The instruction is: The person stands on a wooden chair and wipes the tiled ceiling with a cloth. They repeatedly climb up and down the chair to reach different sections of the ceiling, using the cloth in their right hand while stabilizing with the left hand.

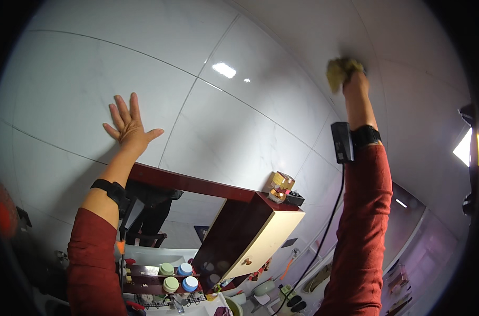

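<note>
Even, bright light. Glare spot on glossy wall tiles (224,69) between both raised hands; lit panel (465,149) lower right of right hand (355,81). Fisheye bends grout lines; rim black.

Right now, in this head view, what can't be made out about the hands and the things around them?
- Right hand: fingers hidden behind the yellowish cloth it presses to the wall tiles.
- Small items on the cabinet top: too small to identify.
- Jars on the shelf: tiny, partly cut off by the left sleeve.
</note>
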A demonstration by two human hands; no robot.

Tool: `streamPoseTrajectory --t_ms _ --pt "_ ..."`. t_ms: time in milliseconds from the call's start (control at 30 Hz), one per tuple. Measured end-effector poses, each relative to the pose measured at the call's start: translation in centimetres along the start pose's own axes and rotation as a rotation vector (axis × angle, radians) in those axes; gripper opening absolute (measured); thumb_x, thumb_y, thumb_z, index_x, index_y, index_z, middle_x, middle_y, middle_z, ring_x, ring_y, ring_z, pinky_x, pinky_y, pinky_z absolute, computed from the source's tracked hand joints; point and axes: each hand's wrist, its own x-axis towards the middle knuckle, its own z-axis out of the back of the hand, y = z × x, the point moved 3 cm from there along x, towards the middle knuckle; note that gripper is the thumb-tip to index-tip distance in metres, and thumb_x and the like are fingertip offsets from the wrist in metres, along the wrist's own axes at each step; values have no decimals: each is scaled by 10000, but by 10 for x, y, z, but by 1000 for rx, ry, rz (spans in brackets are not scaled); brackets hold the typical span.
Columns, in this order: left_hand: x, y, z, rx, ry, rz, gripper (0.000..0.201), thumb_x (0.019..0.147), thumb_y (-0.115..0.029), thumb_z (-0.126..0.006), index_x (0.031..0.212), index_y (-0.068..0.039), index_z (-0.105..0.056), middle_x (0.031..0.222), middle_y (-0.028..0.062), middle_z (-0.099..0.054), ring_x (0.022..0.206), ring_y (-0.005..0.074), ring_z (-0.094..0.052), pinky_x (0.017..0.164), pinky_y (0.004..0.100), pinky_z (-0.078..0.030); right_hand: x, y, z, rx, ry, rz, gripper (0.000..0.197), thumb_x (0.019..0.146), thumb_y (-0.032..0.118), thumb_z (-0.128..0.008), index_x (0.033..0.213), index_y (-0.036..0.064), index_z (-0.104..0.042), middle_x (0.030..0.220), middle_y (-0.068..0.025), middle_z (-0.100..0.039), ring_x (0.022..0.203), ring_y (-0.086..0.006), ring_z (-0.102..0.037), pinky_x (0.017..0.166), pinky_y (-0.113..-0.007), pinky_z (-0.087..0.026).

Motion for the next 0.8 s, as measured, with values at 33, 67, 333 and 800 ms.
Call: streamPoseTrajectory --t_ms 33,67,333,800 --pt "0 0 0 -5 -3 4 1263 674 -436 -821 1505 -298 120 1552 144 241 1421 334 244 1052 663 77 4 -7 -10 -42 6 19 240 922 49 -420 1107 -17 -557 1061 -154 -602 922 -270 -626 772 -408 -553" --pt "-1 -1 0 4 -14 7 1263 672 -432 -823 1506 -301 117 1553 143 237 1422 334 241 1052 663 77 7 -11 -17 -130 30 -31 230 923 95 -473 1105 -19 -557 1051 -152 -602 922 -271 -622 753 -385 -543" --pt "-2 2 -2 -5 -40 -13 1255 675 -406 -826 1509 -297 104 1560 135 222 1433 325 214 1059 663 54 13 46 56 -178 28 -35 336 951 152 -405 1191 -47 -533 1162 -214 -587 996 -327 -629 813 -441 -559" --pt "-8 -9 14 1 22 48 1207 710 -304 -819 1511 -304 83 1567 113 208 1436 291 219 1076 627 90 -102 168 3 -439 125 564 282 864 -19 -500 1126 -34 -604 1005 -117 -625 899 -202 -619 762 -329 -533"
